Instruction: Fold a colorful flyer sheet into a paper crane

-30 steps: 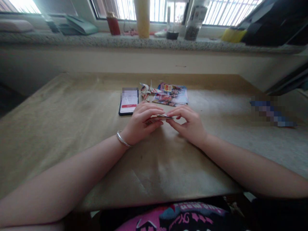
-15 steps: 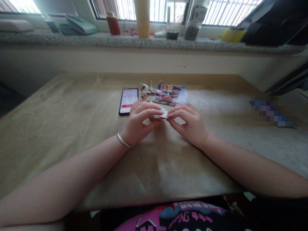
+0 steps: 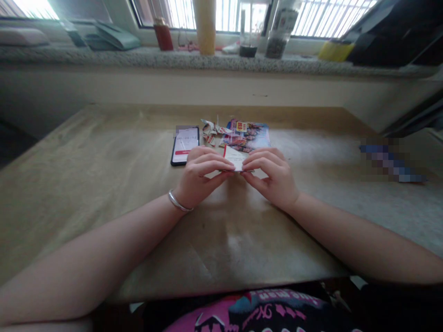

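Between my two hands is a small folded piece of paper point(image 3: 236, 159), white with a red edge, held just above the table. My left hand point(image 3: 206, 173) pinches its left end between thumb and fingers. Its right end is gripped the same way by my right hand point(image 3: 268, 173). The fingers hide both ends of the paper. Just behind it lie folded paper figures point(image 3: 211, 130), white and red, and a colourful printed leaflet point(image 3: 252, 134) with a yellow price label. A phone point(image 3: 185, 145) with a timer on its screen lies beside my left hand.
The table point(image 3: 114, 184) is covered with a tan sheet. A blurred blue strip point(image 3: 392, 162) lies at its right side. On the granite windowsill point(image 3: 221, 61) behind stand a red bottle point(image 3: 163, 36), a yellow bottle point(image 3: 205, 27), jars and a dark bag point(image 3: 394, 37).
The paper has tilted or opened up between my fingers, so more of its white face and its red edge shows. Both hands stay nearly in place.
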The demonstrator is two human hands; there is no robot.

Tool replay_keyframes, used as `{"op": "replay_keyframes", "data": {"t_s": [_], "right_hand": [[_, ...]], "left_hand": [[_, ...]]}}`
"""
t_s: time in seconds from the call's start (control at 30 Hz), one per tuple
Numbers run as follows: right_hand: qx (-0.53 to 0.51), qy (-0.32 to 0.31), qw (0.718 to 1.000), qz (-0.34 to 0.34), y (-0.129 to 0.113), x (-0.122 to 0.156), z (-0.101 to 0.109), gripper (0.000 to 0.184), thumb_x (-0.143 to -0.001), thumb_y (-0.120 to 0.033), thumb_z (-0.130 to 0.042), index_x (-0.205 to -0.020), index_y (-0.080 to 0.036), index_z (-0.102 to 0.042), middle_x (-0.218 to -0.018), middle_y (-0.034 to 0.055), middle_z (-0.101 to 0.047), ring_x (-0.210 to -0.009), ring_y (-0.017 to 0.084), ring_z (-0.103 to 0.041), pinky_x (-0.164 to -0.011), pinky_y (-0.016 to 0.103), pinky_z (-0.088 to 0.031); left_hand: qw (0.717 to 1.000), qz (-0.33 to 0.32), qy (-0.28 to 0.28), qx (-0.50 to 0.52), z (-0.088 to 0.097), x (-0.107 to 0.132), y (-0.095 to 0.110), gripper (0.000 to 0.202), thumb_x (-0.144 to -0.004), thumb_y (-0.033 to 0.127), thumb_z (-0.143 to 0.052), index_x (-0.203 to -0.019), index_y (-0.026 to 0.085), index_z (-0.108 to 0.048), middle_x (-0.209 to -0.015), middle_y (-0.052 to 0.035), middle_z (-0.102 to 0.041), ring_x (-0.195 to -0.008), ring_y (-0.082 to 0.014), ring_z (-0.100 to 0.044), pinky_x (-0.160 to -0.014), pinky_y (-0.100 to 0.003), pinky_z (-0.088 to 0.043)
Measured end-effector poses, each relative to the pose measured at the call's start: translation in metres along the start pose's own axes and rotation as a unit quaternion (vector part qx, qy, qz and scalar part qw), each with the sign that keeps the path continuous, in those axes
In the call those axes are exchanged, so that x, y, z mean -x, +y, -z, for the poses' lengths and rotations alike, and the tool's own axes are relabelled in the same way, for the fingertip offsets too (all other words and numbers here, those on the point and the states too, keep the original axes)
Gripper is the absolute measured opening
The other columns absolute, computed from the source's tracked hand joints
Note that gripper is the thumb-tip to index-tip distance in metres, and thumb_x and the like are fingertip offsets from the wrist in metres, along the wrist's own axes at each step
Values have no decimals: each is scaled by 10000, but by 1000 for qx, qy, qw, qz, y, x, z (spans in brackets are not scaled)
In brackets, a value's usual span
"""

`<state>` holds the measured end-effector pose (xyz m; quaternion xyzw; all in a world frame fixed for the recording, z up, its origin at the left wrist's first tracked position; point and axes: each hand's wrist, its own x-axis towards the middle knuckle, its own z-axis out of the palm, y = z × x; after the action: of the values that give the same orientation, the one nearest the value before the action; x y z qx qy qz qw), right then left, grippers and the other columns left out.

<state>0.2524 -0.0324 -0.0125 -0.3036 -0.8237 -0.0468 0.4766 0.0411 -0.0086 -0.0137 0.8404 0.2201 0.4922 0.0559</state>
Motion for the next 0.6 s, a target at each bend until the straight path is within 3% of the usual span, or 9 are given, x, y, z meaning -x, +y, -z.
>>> {"op": "replay_keyframes", "data": {"t_s": [0.6], "right_hand": [[-24, -18, 1000, 1, -1, -1, 2, 91, -798, -195, -648, -860, -252, -615, -889, 10, -712, -919, 187, -624, -864, 387, -506]], "left_hand": [[999, 32, 14, 6, 2, 1, -1, 51, -829, 299, -672, -836, 255, -698, -831, 10, -736, -813, -147, -637, -819, -345, -481]]}}
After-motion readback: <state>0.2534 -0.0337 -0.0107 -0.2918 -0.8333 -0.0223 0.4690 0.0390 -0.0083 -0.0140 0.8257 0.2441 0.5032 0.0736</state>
